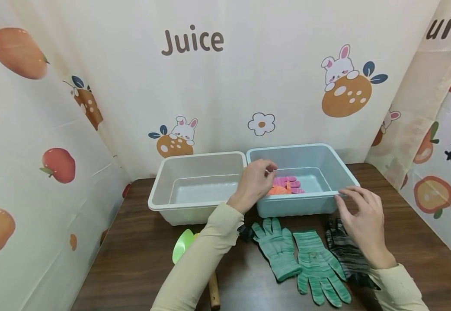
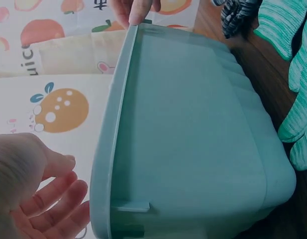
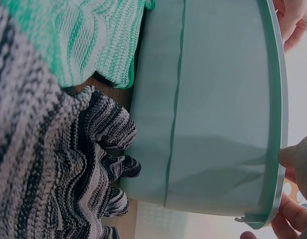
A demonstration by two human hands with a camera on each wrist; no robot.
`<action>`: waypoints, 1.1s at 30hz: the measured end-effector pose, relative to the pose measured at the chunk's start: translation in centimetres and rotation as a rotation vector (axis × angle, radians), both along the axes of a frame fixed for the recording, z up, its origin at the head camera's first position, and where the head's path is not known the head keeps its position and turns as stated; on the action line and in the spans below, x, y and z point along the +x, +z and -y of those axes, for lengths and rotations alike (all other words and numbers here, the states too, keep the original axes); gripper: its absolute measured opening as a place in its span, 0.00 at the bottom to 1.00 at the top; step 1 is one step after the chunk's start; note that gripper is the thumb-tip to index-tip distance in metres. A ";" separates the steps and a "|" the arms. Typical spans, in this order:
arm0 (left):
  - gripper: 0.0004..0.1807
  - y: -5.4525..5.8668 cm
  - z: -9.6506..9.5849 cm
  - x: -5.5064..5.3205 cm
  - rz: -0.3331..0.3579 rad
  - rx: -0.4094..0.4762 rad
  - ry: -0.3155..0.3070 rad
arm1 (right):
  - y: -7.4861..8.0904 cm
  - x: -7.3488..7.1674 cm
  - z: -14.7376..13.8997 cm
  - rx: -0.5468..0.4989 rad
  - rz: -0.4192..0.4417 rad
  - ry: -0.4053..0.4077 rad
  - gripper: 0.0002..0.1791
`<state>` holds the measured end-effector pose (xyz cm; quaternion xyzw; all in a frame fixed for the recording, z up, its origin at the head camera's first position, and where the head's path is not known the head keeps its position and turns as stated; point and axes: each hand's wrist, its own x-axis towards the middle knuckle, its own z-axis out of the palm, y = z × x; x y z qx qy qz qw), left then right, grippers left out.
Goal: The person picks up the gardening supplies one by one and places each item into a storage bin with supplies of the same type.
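Observation:
A light blue plastic bin (image 1: 297,204) stands at the back of the table. Inside it lie a pink glove (image 1: 287,179) and an orange glove (image 1: 279,190). My left hand (image 1: 257,181) hovers over the bin's left end, its fingers loosely bent with nothing between them. At the front right corner, the rim is pinched by my right hand (image 1: 363,216), thumb outside and fingers over the edge. In front of the bin lie two green striped gloves (image 1: 276,250) and, partly under my right arm, black-and-grey striped knit gloves (image 1: 343,250).
A greyish-white bin (image 1: 192,211) stands to the left of the blue one. A light green scoop-like tool (image 1: 183,245) and a wooden handle (image 1: 214,291) lie partly under my left forearm. A printed curtain (image 1: 225,86) hangs behind the table and at both sides.

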<state>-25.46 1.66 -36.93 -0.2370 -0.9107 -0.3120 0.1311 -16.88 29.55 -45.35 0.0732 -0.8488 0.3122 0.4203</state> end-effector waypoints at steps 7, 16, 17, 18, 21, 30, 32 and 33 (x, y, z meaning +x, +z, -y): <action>0.11 -0.2 0.5 0.7 -0.011 0.021 -0.031 | 0.0 0.0 0.0 -0.001 0.002 0.002 0.15; 0.10 -0.4 1.0 1.5 -0.057 0.044 -0.054 | 0.0 0.0 0.1 0.002 -0.003 0.011 0.15; 0.09 -0.5 1.0 1.6 -0.061 0.047 -0.058 | 0.0 0.0 0.1 0.002 -0.005 0.011 0.15; 0.09 -0.6 1.0 1.7 -0.065 0.050 -0.062 | 0.1 0.0 0.1 0.001 -0.006 0.012 0.15; 0.10 -1.0 1.0 1.9 -0.071 0.058 -0.070 | 0.1 0.0 0.0 -0.001 -0.005 0.010 0.15; 0.10 -1.3 1.2 2.6 -0.080 0.066 -0.082 | -0.1 0.0 0.0 -0.003 0.000 0.007 0.14; 0.10 -1.3 1.3 2.7 -0.089 0.067 -0.088 | -0.1 0.0 0.0 -0.004 -0.001 0.006 0.14; 0.10 -1.3 1.3 2.8 -0.090 0.069 -0.091 | 0.0 0.0 0.0 -0.004 -0.001 0.006 0.14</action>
